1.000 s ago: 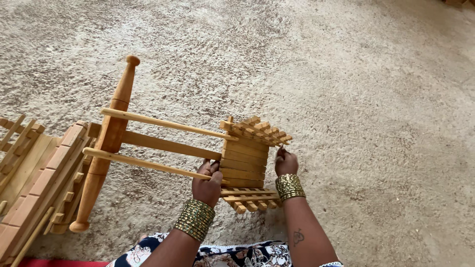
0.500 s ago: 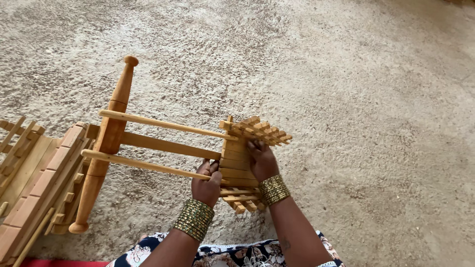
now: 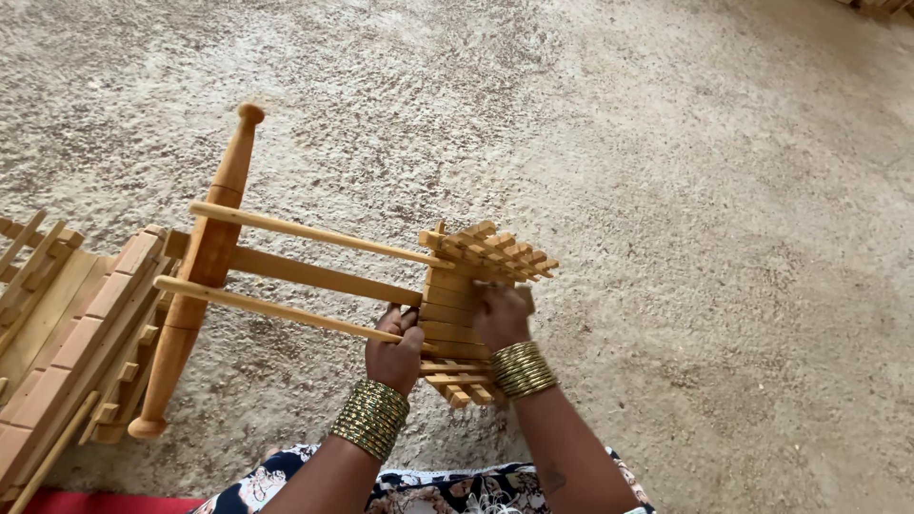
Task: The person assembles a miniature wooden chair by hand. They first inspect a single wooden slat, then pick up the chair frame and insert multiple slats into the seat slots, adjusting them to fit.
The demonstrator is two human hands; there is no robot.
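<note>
On gritty grey ground, head view: pale wooden frame of rods and slatted end block (image 3: 457,305) lies with long axis running left from both hands. Left hand (image 3: 395,352) curls shut around the lower rod; right hand (image 3: 502,314) presses on the slats, grip uncertain. No packages or labels visible; stacked wooden slat pieces (image 3: 67,333) lie left.

No packages, labels, signs or screens are in view

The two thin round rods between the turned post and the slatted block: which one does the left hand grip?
The left hand grips the nearer, lower rod. The farther rod runs above the flat bar, untouched.
</note>
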